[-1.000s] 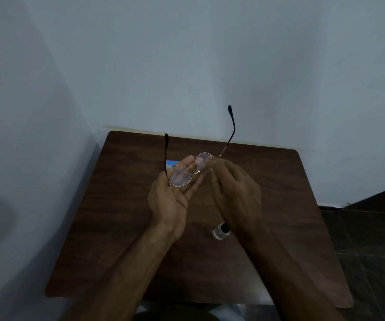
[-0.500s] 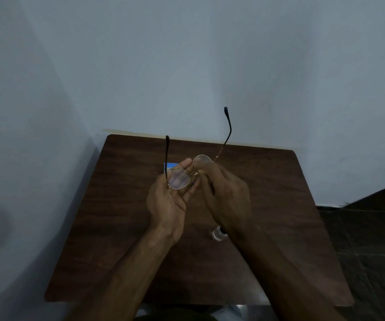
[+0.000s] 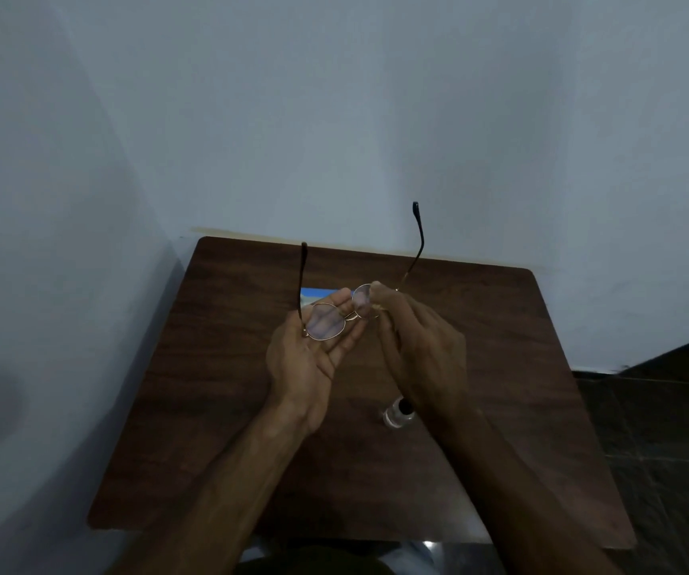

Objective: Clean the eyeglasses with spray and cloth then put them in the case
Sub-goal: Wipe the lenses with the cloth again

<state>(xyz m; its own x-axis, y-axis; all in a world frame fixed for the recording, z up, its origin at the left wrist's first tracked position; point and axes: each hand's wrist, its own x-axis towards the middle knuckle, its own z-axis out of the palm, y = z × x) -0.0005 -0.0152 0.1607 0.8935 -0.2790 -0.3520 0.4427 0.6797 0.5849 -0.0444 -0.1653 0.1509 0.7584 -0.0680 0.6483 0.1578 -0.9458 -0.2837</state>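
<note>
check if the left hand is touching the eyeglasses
Touching. In the head view the eyeglasses lie against the straight fingers of the left hand, with no gap visible.

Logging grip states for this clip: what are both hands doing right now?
Left hand: open, fingers cradling the eyeglasses.
Right hand: closed, pinching one lens of them.
</note>
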